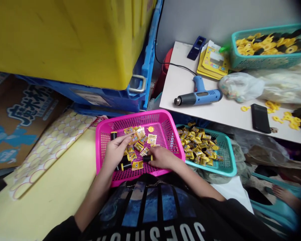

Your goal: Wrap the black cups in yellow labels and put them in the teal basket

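A pink basket sits against my body and holds small yellow printed film sleeves and several black tubes with yellow ends. My left hand is over its left half, pinching a printed film sleeve between thumb and fingers. Low in the basket on the right, my right hand has its fingers closed on a black tube with a yellow end. Loose sleeves and another black tube lie between and below the hands. A round yellow piece rests near the far side.
On the right, a teal basket holds many wrapped yellow pieces. The white table bears a blue heat gun, a black phone, yellow cards and another teal basket. Stacked crates rise ahead. A person's hand shows far right.
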A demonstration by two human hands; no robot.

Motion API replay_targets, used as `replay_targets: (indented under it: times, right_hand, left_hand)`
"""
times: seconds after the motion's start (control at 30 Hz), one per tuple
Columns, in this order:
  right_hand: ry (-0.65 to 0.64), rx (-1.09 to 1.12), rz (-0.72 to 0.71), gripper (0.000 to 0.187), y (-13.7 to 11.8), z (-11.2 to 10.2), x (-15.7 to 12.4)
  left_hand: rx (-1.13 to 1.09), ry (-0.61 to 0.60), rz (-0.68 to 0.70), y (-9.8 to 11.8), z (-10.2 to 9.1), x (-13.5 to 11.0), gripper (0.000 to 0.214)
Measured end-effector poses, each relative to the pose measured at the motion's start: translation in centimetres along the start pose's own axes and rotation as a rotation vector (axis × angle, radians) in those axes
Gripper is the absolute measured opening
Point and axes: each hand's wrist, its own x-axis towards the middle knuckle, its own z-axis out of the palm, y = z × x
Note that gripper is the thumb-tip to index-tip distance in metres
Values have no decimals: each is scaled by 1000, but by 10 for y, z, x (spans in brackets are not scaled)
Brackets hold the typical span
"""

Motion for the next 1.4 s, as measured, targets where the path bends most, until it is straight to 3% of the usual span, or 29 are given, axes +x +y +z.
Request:
replay_targets:
  times: [0.13,0.27,0.4,0.63,0.87,0.97,1.03,1.2,1.4]
  right_hand:
    - [235,701,-98,32,11,-28,-9]
    - [300,1053,-258,37,6,-49,-11]
    - [323,1110,-269,34,-1,-48,-5]
    - [308,1068,-184,33,0,-41,-1]
    - [411,1037,-177,38,-9,-24,4]
    - [407,1166,-211,37,-17,-12,6]
    - [359,1342,-225,36,-22,-4,8]
    - [54,1682,-210,44,-29,14,13]
    - [173,1628,-205,39,-26,19,21]
  left_hand:
    - [26,-87,-3,5,-4,-3,49]
    - [40,-110,23,12,3,-8,50]
    - [88,-104,95,12,7,-11,47]
    - [230,-131,349,5,5,-7,31]
    - [66,-219,192,10,17,-9,35]
    - [-29,-206,150,11,22,-14,37]
    - [-66,-200,140,11,24,-16,35]
    - [-89,-239,190,13,28,-20,28]
    - [-53,-236,196,13,27,-22,27]
